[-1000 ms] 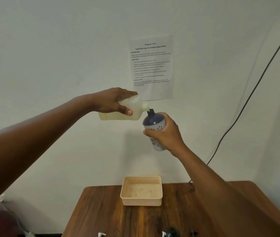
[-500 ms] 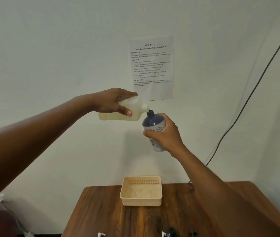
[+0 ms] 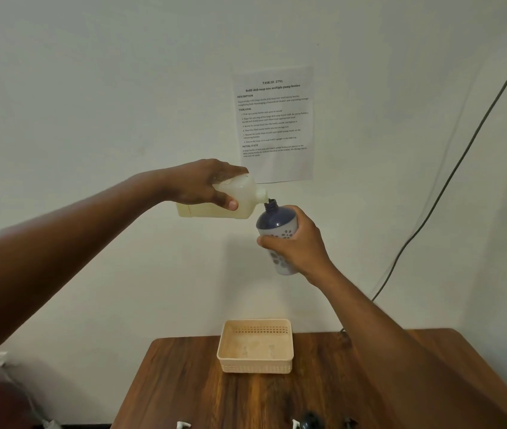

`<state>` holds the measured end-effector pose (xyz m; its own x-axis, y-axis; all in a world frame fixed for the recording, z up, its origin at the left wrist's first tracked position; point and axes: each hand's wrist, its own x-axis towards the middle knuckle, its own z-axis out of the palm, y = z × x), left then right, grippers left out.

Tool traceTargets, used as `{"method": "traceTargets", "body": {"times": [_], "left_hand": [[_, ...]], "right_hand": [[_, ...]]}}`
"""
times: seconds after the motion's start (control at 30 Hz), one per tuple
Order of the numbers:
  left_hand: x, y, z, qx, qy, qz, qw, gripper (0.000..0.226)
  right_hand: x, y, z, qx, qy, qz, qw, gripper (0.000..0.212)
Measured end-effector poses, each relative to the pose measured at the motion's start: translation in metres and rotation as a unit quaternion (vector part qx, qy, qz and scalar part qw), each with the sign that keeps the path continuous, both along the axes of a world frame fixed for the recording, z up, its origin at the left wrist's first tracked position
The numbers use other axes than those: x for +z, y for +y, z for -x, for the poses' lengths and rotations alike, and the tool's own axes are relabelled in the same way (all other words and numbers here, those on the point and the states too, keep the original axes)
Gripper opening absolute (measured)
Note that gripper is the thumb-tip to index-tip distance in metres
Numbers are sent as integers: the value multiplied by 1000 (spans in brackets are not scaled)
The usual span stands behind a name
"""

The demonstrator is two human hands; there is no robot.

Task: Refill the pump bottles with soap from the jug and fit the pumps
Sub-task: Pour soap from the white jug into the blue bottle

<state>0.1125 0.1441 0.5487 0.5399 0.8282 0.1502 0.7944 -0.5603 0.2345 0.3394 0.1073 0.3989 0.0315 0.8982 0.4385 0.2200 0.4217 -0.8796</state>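
Soft, even, dimmish light; a faint shadow falls on the wall (image 3: 246,274); edges bow from wide-angle distortion; the near forearms blur slightly.

Both arms reach up and forward, left hand (image 3: 205,187) and right hand (image 3: 297,243) each closed in a grip

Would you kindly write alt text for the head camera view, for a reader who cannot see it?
The left hand tips a translucent soap jug so its spout meets the open neck of a blue-and-white pump bottle held by the right hand, in the air before a wall. Below, a beige basket sits on a wooden table.
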Motion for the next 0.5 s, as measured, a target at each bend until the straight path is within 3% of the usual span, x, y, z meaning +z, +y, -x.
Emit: {"method": "traceTargets", "body": {"times": [0.5], "left_hand": [[2, 3, 3, -5, 13, 4, 1000, 74]], "right_hand": [[0, 1, 1, 1, 1, -1, 1000, 60]]}}
